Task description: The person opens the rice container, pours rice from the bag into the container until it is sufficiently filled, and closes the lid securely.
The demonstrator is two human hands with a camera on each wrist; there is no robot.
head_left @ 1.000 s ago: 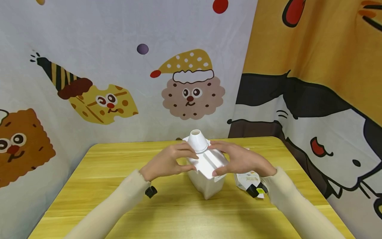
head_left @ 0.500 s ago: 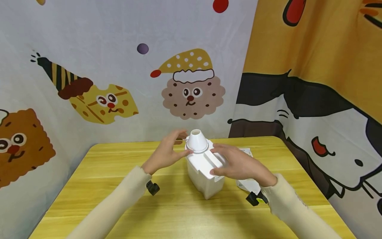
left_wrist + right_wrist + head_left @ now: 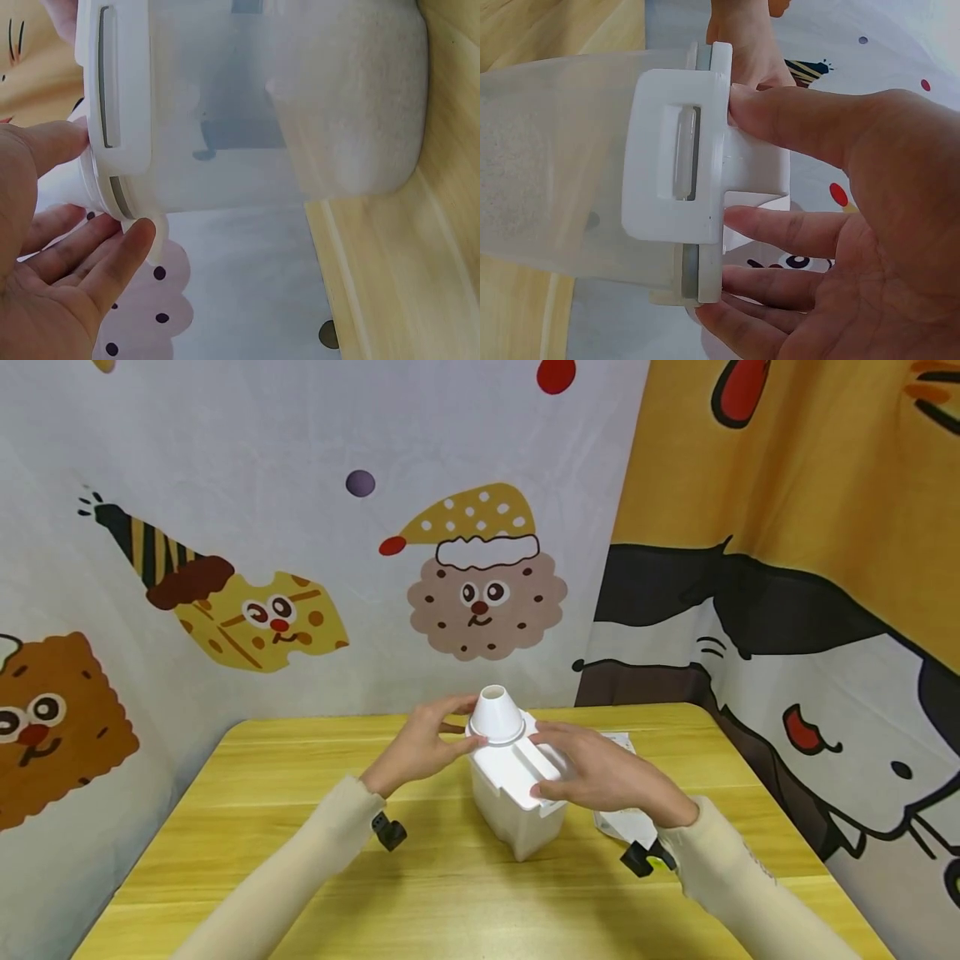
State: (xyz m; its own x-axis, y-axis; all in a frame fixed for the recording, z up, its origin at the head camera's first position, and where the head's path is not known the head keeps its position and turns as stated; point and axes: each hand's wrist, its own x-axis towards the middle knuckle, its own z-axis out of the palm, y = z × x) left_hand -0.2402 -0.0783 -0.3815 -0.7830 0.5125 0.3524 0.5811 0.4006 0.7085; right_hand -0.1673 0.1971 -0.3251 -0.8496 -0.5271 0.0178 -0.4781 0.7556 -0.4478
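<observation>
A tall translucent storage container (image 3: 517, 831) stands upright on the table, its white lid (image 3: 498, 767) on top. At the lid's far end rises a white cone-shaped piece (image 3: 497, 718) with a round opening at its tip. Pale rice-like grains (image 3: 382, 90) fill the bottom of the container in the left wrist view. My left hand (image 3: 422, 743) is beside the cone, thumb on the lid and extended fingers at its far-left edge. My right hand (image 3: 603, 768) touches the lid across the raised strip, with thumb and fingers fairly straight; a white side clip (image 3: 651, 169) shows below it.
A white printed packet (image 3: 626, 827) lies right of the container, partly behind my right hand. The wooden table (image 3: 262, 827) ends at a cartoon-printed cloth (image 3: 300, 443) hung behind and on the right. Small black cameras (image 3: 390, 833) sit at both wrists.
My left hand has moved from the lid's middle to its far-left edge beside the cone, and its raised fingers have come down there. My right hand stays on the lid, barely shifted.
</observation>
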